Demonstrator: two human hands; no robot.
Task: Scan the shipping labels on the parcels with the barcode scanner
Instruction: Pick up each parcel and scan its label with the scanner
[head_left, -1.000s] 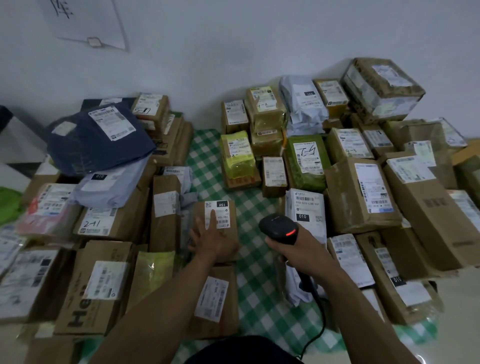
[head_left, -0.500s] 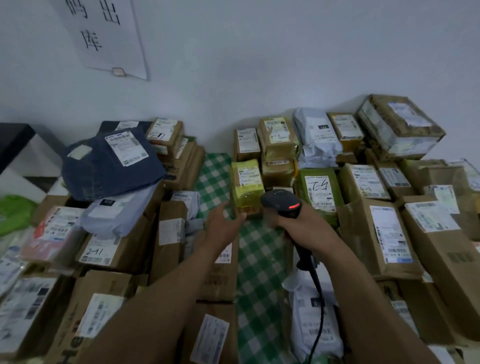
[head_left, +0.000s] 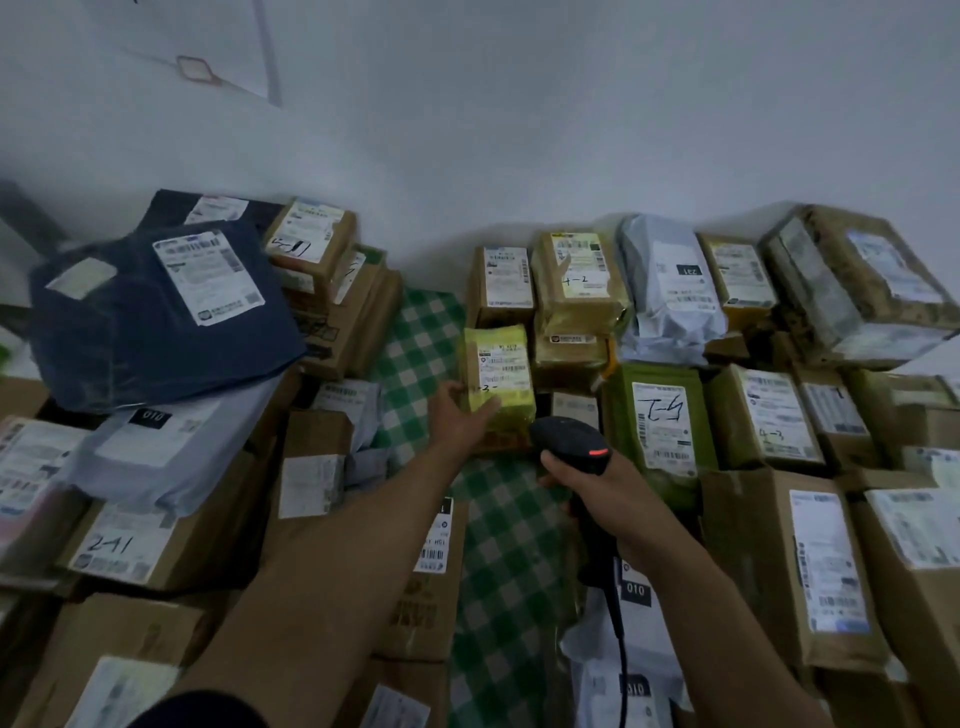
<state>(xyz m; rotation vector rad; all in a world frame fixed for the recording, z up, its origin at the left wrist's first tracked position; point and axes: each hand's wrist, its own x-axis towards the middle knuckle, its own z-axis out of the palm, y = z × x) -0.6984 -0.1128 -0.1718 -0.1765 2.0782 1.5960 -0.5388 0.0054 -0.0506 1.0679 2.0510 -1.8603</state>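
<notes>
Green-white checked cloth (head_left: 415, 338), yellow parcel (head_left: 501, 374)

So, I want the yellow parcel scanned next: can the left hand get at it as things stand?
Probably yes. The left hand touches the yellow parcel at its lower left corner, nothing lies between them, and the barcode scanner in the right hand sits off to the right.

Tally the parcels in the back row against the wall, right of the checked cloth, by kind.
White plastic bag: 1
Yellowish parcels: 2
Plain brown box: 1
Large tape-wrapped box: 1
Total: 5
</notes>
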